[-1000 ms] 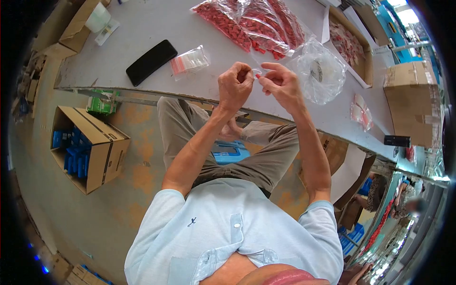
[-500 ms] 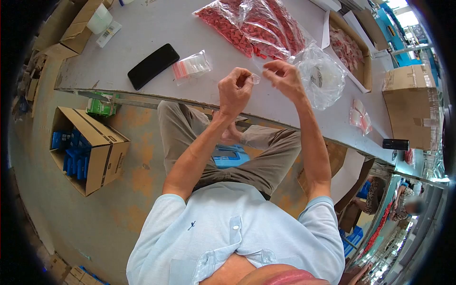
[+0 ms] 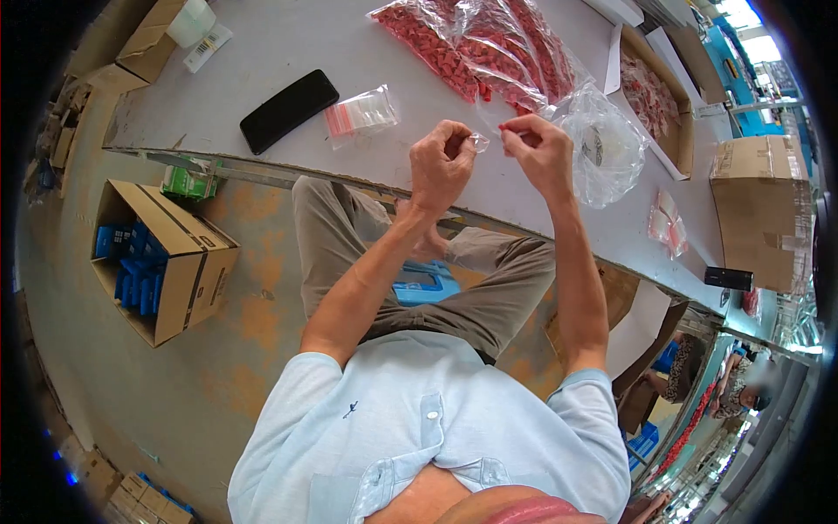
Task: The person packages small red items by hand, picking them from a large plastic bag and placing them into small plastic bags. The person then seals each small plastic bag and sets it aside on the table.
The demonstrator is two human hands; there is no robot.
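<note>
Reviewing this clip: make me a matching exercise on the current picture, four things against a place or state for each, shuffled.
Things:
1. phone
2. left hand
3. right hand
4. cardboard box with blue packs

Places or states:
A. pinching a small red piece
B. on the floor
C. lying on the table, screen dark
D. holding small clear plastic

Pairs: 1-C, 2-D, 3-A, 4-B

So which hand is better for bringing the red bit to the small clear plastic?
Probably the right hand: the red bit is at its fingertips, while the left hand holds the small clear plastic.
</note>
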